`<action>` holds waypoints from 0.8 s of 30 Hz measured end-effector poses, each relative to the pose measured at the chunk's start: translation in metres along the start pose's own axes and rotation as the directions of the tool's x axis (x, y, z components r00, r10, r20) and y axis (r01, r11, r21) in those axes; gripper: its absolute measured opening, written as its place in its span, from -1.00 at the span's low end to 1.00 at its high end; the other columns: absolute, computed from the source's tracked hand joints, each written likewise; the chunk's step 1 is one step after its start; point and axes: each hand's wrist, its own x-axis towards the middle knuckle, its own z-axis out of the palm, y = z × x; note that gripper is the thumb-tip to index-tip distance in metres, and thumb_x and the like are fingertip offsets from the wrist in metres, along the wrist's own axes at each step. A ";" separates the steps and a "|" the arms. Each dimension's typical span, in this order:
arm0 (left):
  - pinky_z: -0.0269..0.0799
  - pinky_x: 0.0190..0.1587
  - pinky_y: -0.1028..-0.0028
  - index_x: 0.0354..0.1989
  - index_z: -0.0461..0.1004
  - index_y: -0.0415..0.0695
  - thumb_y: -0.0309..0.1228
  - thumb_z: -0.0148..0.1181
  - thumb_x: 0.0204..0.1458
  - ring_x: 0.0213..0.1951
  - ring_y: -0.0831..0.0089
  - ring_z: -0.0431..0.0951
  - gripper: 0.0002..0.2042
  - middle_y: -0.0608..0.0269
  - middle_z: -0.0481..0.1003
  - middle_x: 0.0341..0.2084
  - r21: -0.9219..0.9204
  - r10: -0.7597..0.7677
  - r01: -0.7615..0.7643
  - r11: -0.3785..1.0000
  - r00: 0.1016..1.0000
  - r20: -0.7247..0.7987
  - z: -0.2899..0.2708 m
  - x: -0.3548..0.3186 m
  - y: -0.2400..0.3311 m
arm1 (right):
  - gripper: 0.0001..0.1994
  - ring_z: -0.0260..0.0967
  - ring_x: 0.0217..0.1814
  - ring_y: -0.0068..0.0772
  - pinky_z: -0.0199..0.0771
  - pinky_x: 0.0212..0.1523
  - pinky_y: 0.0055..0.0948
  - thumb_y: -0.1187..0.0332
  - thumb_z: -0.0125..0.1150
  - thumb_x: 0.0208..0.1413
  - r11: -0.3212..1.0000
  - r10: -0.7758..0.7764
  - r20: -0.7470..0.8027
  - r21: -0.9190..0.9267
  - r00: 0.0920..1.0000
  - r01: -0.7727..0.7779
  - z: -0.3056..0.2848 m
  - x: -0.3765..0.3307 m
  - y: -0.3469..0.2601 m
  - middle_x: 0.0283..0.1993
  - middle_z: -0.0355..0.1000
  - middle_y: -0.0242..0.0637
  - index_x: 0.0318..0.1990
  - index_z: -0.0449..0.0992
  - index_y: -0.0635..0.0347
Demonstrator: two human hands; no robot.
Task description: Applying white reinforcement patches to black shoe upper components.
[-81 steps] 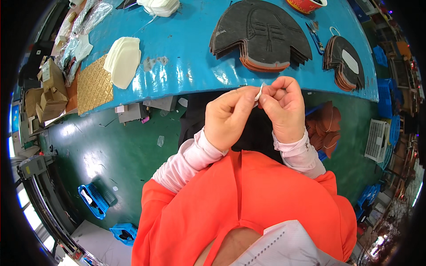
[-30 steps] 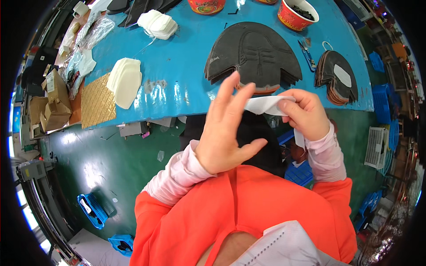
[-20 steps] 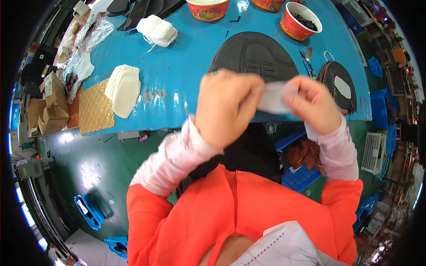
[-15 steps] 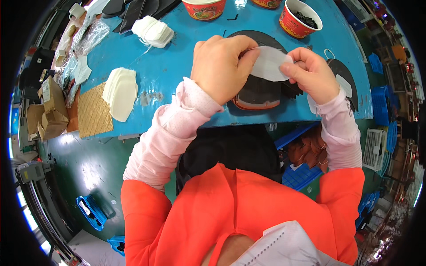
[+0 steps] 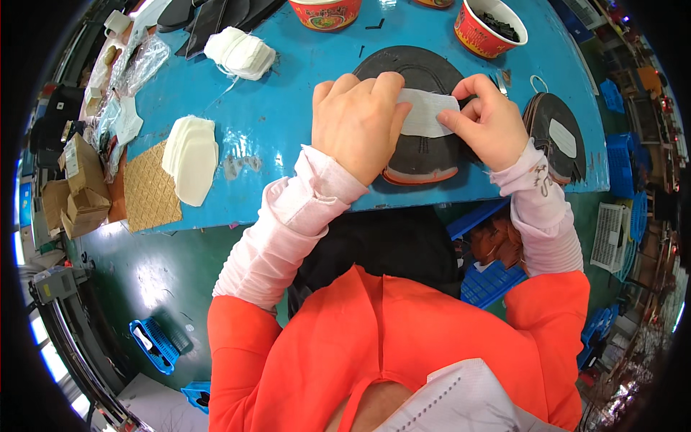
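Observation:
Between my hands a thin white fabric patch (image 5: 426, 113) is stretched out over a stack of dark rounded leather-like pieces (image 5: 416, 63). My left hand (image 5: 358, 122) pinches the patch's left end between thumb and fingers. At its right end my right hand (image 5: 491, 119) grips the edge the same way. Whether the patch touches the top piece or hangs just above it, I cannot tell. Just to the right lies another stack of dark rounded pieces (image 5: 536, 119), with a white oval patch (image 5: 562, 139) on top.
At the left, white cut pieces (image 5: 193, 162) overlap a tan quilted sheet (image 5: 151, 189). A white thread bundle (image 5: 241, 53) lies farther back. Red paper bowls stand at the back, one (image 5: 488, 30) holding small black pieces. The blue table's (image 5: 281, 155) front edge runs before my body.
The patch has been lowered and straightened over the dark stack, its printed or ribbed face now lying flatter. Both hands shifted slightly with it, and the right wrist turned.

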 end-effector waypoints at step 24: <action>-0.09 0.22 0.07 0.19 0.13 -0.11 0.24 -0.06 -0.12 0.24 0.15 0.06 -0.21 0.08 0.11 0.19 0.094 0.283 -0.351 0.932 0.864 0.415 -0.032 -0.033 0.004 | -0.48 0.41 -0.61 -0.39 0.41 -0.61 -0.49 0.48 -0.03 -0.11 0.527 -0.492 0.051 -0.778 0.869 0.344 0.035 -0.061 0.002 0.21 0.19 -0.39 0.13 0.27 0.04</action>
